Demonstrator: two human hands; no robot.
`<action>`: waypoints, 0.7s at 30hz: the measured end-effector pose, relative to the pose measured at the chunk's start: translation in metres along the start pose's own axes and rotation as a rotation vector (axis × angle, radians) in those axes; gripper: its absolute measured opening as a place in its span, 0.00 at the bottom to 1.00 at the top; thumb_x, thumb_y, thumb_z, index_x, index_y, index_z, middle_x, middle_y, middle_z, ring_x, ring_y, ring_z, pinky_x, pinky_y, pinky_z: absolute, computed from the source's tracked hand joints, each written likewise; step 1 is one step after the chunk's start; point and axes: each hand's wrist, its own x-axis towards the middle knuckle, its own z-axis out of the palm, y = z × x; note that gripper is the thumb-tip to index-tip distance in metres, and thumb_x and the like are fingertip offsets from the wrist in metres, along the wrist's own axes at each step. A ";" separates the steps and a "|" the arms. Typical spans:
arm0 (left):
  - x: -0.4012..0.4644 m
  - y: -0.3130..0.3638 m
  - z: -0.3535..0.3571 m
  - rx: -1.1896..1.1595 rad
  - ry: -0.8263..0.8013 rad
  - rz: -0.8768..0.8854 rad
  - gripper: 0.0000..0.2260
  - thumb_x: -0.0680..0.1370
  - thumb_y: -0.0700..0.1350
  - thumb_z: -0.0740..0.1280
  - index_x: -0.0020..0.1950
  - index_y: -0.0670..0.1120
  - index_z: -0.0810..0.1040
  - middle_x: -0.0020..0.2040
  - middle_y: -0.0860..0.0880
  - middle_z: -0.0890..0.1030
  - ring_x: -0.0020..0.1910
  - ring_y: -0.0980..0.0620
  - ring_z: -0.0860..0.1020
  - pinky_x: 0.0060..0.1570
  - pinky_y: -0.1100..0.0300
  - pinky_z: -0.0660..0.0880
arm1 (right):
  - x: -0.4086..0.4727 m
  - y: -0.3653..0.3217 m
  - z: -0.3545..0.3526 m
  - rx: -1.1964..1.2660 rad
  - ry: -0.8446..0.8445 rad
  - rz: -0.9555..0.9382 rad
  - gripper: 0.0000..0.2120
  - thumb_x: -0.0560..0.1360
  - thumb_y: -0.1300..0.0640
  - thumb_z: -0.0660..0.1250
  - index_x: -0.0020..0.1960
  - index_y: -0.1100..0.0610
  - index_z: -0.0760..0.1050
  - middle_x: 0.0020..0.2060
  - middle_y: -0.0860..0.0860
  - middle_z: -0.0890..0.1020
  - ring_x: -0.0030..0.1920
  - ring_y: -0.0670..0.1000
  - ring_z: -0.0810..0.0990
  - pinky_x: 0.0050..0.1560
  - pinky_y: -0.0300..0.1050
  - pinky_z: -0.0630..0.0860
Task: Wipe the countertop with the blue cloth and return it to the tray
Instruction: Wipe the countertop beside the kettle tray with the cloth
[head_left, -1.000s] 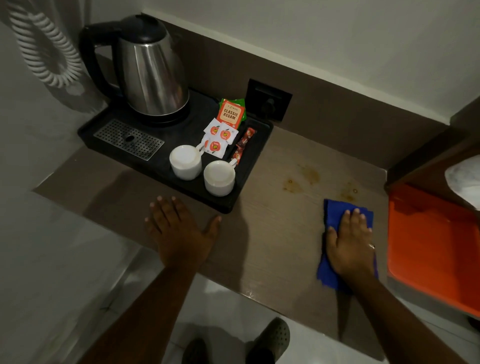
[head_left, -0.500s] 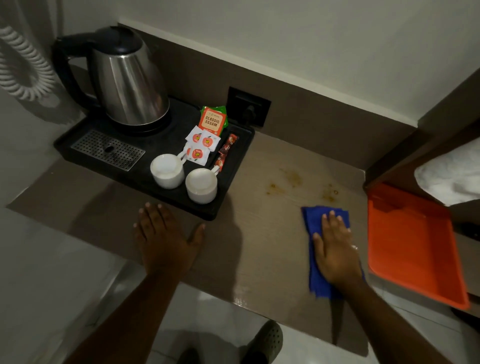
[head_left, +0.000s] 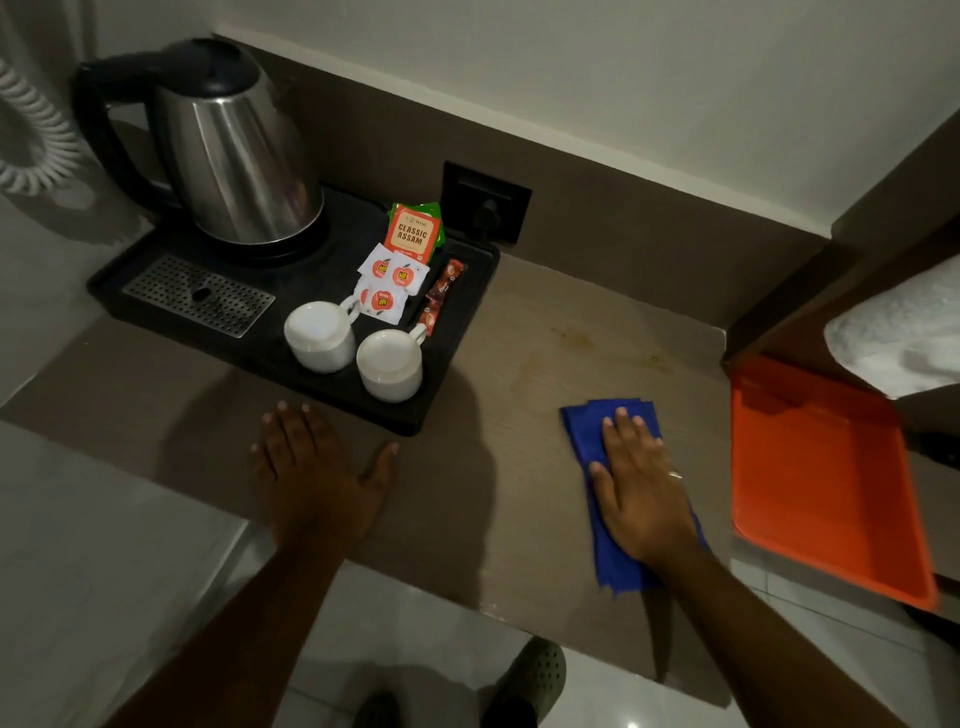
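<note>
At four o'clock on the tabletop (head_left: 519, 493), my right hand (head_left: 641, 491) presses flat, fingers spread, on the blue cloth (head_left: 582, 431) to scrub; left hand (head_left: 319, 475) lies open, bracing me.

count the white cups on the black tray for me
2. One white cup sits near the front of the black tray, beside the drip grate; the other white cup is just right of it, nearer the tray's front edge. Both are upside down. None seems hidden.
</note>
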 end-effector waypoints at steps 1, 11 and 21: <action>-0.001 0.000 -0.001 -0.004 0.002 0.004 0.48 0.71 0.71 0.53 0.76 0.34 0.57 0.77 0.30 0.58 0.77 0.32 0.56 0.74 0.36 0.54 | 0.003 0.014 -0.004 0.001 0.017 0.056 0.30 0.80 0.40 0.44 0.77 0.52 0.45 0.77 0.49 0.47 0.77 0.50 0.44 0.76 0.52 0.43; 0.004 -0.001 0.004 0.013 -0.012 -0.005 0.50 0.70 0.73 0.48 0.76 0.34 0.58 0.77 0.31 0.59 0.76 0.32 0.57 0.73 0.36 0.55 | 0.151 -0.002 -0.026 -0.034 0.067 0.329 0.30 0.81 0.43 0.46 0.77 0.58 0.49 0.78 0.57 0.52 0.77 0.58 0.50 0.76 0.59 0.48; 0.001 0.000 -0.002 0.037 -0.049 0.007 0.51 0.69 0.73 0.46 0.77 0.34 0.56 0.78 0.31 0.57 0.77 0.32 0.55 0.74 0.36 0.53 | 0.094 0.032 -0.024 -0.019 0.003 0.064 0.29 0.80 0.41 0.45 0.77 0.51 0.48 0.78 0.51 0.51 0.78 0.51 0.47 0.76 0.53 0.45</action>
